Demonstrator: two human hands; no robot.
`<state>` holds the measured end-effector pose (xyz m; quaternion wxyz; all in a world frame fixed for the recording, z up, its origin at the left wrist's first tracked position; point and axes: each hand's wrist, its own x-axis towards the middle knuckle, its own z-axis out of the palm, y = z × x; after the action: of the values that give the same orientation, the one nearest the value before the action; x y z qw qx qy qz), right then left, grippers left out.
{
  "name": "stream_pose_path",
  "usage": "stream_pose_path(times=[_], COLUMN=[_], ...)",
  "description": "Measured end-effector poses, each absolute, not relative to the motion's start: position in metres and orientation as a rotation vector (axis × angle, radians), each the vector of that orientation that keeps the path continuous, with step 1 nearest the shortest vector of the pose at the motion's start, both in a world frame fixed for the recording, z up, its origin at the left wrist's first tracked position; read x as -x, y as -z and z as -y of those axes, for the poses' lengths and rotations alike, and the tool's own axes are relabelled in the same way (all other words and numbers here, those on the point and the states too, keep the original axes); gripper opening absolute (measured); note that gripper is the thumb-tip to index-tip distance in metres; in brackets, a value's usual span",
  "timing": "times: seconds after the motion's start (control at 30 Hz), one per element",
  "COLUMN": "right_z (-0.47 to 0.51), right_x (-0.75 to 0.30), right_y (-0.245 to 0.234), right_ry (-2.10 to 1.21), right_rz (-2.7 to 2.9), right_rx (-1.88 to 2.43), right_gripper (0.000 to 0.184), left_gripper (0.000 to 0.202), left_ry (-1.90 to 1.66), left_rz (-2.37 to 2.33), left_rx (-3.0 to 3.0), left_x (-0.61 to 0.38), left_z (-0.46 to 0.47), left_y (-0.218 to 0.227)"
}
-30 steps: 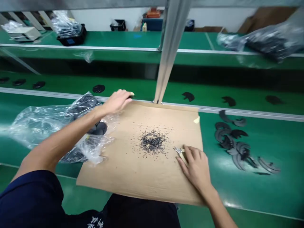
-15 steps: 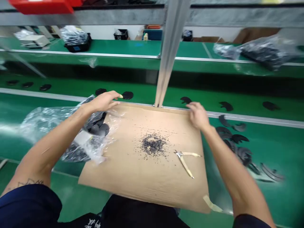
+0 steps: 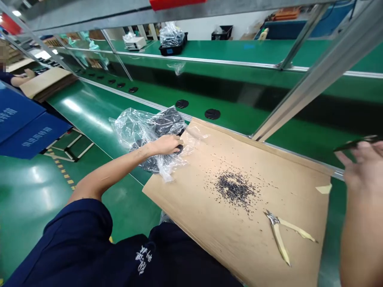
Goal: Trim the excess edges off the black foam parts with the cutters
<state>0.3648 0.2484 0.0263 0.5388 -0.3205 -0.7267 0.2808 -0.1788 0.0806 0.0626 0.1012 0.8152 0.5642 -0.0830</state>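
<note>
My left hand (image 3: 169,144) reaches into the mouth of a clear plastic bag (image 3: 131,125), fingers curled down onto a dark rounded flat part (image 3: 179,149). Its fingertips are partly hidden by film and parts. At the right edge my right hand (image 3: 363,167), smeared by motion, has a thin black part (image 3: 354,144) at its fingers. Between the hands lies a brown cardboard sheet (image 3: 203,223) bearing a scatter of small black bits (image 3: 235,187). Cutting pliers (image 3: 273,219) with cream handles lie spread on the sheet.
Black round parts (image 3: 212,114) sit spaced along the green belt (image 3: 239,119) behind the cardboard. A slanted metal post (image 3: 302,95) rises at the sheet's back edge. Blue boxes (image 3: 32,127) and a co-worker's arm (image 3: 20,79) are at far left.
The view has turned left. My left hand has moved down into the plastic bag. My right hand has moved away from the cardboard's back corner, with a black part now at its fingers.
</note>
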Motion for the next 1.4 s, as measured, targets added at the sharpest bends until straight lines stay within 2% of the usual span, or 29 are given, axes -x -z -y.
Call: stream_pose_path(times=[0.1,0.17,0.23,0.3,0.37,0.4,0.5,0.57,0.67,0.8,0.9,1.23,1.4], right_z=[-0.205,-0.173,-0.142,-0.113,-0.085,-0.072,-0.04,-0.025,-0.014,-0.009,-0.006,-0.003,-0.002], right_x=[-0.375,-0.369,-0.352,-0.325,-0.293,-0.276,-0.229,-0.205,-0.187,-0.187,-0.192,-0.191,-0.19], right_y=[-0.033,-0.041,-0.046,-0.048,-0.047,-0.045,-0.04,-0.038,-0.036,-0.034,-0.03,-0.016,-0.016], right_ry=[-1.021,-1.167,-1.202,-1.288,-1.423,-1.449,-1.56,-1.681,-1.77,-1.828,-1.805,-1.507,-1.487], right_rz=[1.35,1.324,1.279,1.208,1.203,1.203,1.286,1.353,1.329,1.226,1.21,1.371,1.386], right_rx=[0.907,1.007,1.017,1.025,1.076,1.097,1.082,1.078,1.076,1.054,1.078,1.17,1.155], right_gripper=[0.005,0.027,0.038,0.041,0.019,0.017,0.039,0.051,0.054,0.057,0.059,0.042,0.038], left_gripper=[0.018,0.014,0.017,0.02,0.022,0.022,0.022,0.025,0.028,0.022,0.029,0.033,0.033], left_ry=[0.16,0.089,-0.008,-0.337,-0.822,-1.036,-1.324,-1.339,-1.36,-1.31,-1.222,-1.183,-1.142], left_rz=[-1.652,-1.642,-1.649,-1.582,-1.379,-1.258,-1.043,-0.977,-0.951,-1.045,-1.067,-1.038,-1.04], left_rx=[-2.401,-2.401,-2.412,-2.343,-2.129,-1.983,-1.635,-1.474,-1.411,-1.654,-1.883,-2.189,-2.22], left_x=[0.171,0.17,0.171,0.168,0.158,0.15,0.111,0.08,0.039,0.011,0.007,0.006,0.007], left_z=[-0.09,-0.093,-0.09,-0.08,-0.065,-0.057,-0.036,-0.027,-0.022,-0.018,-0.017,-0.016,-0.014], left_y=[-0.053,-0.054,-0.06,-0.068,-0.072,-0.072,-0.064,-0.055,-0.042,-0.031,-0.024,-0.012,-0.012])
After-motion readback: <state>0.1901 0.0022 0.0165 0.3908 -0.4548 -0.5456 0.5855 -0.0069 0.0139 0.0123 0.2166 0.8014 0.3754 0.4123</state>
